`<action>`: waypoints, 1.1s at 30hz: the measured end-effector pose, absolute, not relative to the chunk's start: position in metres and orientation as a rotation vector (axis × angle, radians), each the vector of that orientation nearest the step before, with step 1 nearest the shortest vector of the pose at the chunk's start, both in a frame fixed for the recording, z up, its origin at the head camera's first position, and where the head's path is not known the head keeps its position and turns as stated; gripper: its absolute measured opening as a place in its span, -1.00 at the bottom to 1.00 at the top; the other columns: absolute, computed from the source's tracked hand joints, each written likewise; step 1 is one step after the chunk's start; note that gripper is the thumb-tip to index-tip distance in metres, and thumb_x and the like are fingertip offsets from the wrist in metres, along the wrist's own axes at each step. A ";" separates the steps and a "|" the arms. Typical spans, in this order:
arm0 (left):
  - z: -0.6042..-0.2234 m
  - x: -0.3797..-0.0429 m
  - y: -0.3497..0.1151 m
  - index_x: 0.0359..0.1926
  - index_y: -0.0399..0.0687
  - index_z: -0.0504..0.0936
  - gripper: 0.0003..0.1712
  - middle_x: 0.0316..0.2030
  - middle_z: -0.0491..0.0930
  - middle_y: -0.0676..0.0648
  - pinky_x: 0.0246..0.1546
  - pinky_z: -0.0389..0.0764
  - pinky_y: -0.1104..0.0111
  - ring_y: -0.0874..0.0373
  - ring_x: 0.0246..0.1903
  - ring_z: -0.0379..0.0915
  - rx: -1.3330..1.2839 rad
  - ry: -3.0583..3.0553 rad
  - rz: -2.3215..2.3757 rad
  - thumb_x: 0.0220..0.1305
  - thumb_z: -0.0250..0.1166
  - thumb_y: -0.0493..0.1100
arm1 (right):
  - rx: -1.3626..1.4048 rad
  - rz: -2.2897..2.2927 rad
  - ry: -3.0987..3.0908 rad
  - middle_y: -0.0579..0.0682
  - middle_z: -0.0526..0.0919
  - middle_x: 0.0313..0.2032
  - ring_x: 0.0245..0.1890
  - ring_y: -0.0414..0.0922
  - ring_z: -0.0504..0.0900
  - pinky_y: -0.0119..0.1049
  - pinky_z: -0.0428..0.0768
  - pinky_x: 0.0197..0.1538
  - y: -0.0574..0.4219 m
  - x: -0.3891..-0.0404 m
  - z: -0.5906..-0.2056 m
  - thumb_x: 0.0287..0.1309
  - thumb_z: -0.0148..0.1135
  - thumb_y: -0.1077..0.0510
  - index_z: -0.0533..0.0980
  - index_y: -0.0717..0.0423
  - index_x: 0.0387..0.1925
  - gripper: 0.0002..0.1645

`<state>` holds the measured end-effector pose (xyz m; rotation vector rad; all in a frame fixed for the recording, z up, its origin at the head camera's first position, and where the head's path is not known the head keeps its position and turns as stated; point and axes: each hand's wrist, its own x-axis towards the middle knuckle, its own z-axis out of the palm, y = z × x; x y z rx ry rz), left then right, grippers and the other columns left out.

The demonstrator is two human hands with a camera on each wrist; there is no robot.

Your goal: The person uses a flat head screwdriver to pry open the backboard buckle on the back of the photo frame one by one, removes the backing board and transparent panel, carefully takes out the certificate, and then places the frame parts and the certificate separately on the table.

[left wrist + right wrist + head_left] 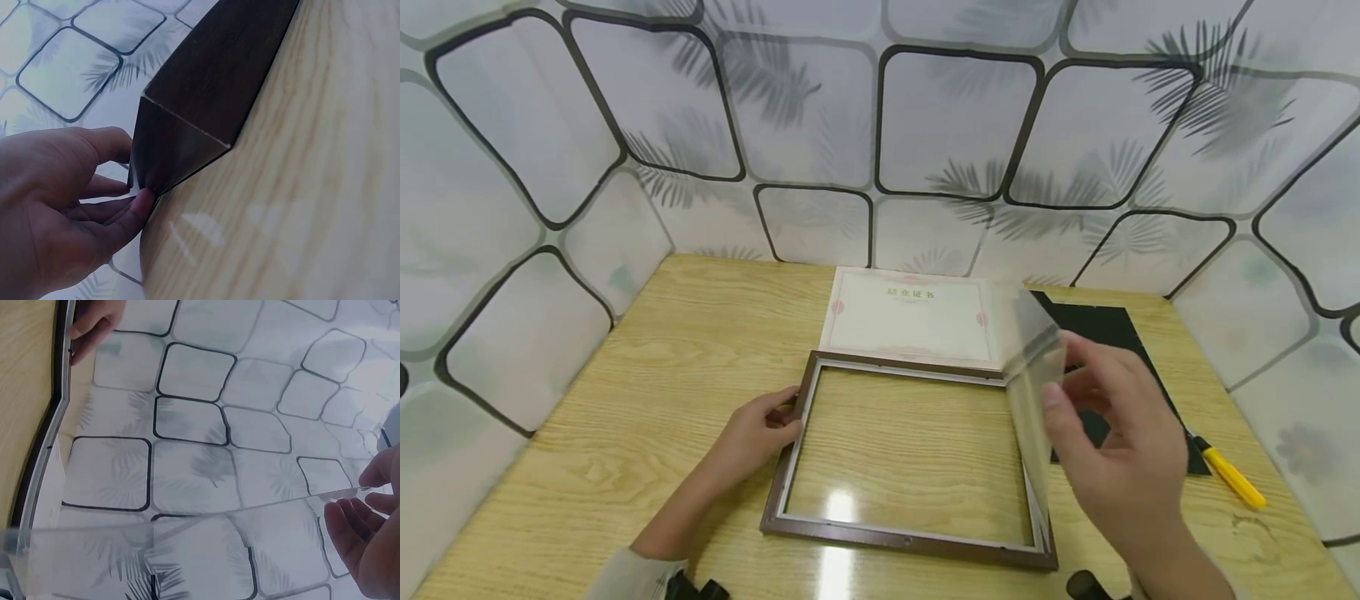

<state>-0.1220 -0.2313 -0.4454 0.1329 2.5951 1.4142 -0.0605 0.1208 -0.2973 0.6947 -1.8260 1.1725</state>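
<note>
A brown picture frame with a pale inner edge lies on the wooden table, and bare tabletop shows through it. My left hand grips the frame's left side between thumb and fingers; the left wrist view shows the hand at the dark outer moulding. My right hand pinches the edge of a clear sheet, which stands tilted over the frame's right side. In the right wrist view the transparent sheet stretches away from the pinching fingertips.
Behind the frame lies a cream certificate with a pink border. A black board is partly hidden behind my right hand. A yellow-handled tool lies at its right edge. Patterned cloth rises around the table.
</note>
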 end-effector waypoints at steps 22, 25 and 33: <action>-0.443 -0.119 -0.232 0.47 -0.17 0.34 -0.31 0.21 0.52 -0.23 -0.13 0.62 0.34 0.02 -0.01 0.54 0.102 2.577 1.422 0.38 0.28 -0.16 | 0.273 1.582 -1.770 0.04 0.52 -0.15 -0.46 -0.22 0.59 -0.56 0.61 -0.38 0.230 -0.066 -0.290 0.21 -0.08 0.61 0.37 0.31 0.36 -0.32; -0.444 -0.120 -0.233 0.47 -0.18 0.34 -0.31 0.22 0.51 -0.24 -0.13 0.62 0.32 0.02 -0.01 0.54 0.112 2.575 1.425 0.38 0.28 -0.15 | 0.225 1.687 -1.703 0.08 0.52 -0.18 -0.51 -0.19 0.62 -0.50 0.64 -0.42 0.240 -0.072 -0.295 0.20 -0.06 0.61 0.40 0.33 0.33 -0.35; -0.445 -0.122 -0.231 0.47 -0.14 0.34 -0.31 0.25 0.50 -0.22 -0.14 0.62 0.36 0.02 -0.01 0.54 0.108 2.575 1.415 0.37 0.28 -0.15 | -0.054 1.815 -1.656 0.13 0.49 -0.18 -0.55 -0.14 0.68 -0.43 0.66 -0.51 0.258 -0.079 -0.310 0.24 0.09 0.54 0.43 0.26 0.25 -0.45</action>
